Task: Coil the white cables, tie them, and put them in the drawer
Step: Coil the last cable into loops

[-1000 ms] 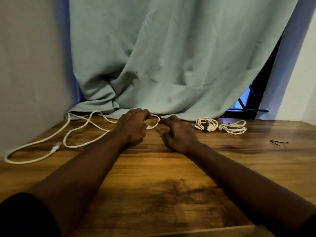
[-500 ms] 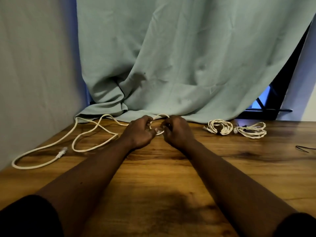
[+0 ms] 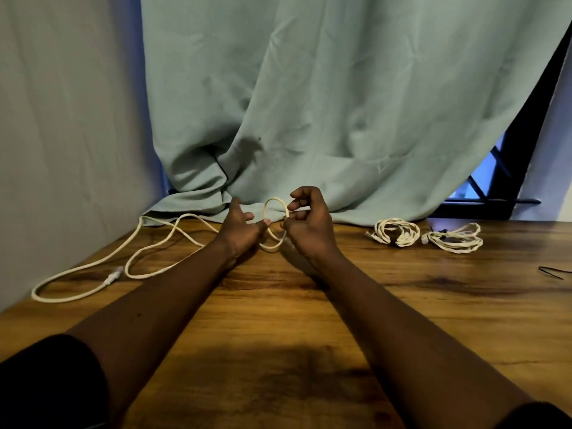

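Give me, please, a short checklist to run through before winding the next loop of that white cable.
1. Right hand pinches the raised loop of the white braided cable: ok.
2. Left hand grips the cable below the loop: cannot tell; only its thumb shows touching it.
3. The cable's loose length lies unknotted on the brown wooden table: ok.
4. Left coiled white bundle and right coiled white bundle lie apart from the hands: ok.
5. Thin black tie lies on the table, far right: ok.
6. Drawer open: cannot tell; it is out of view.
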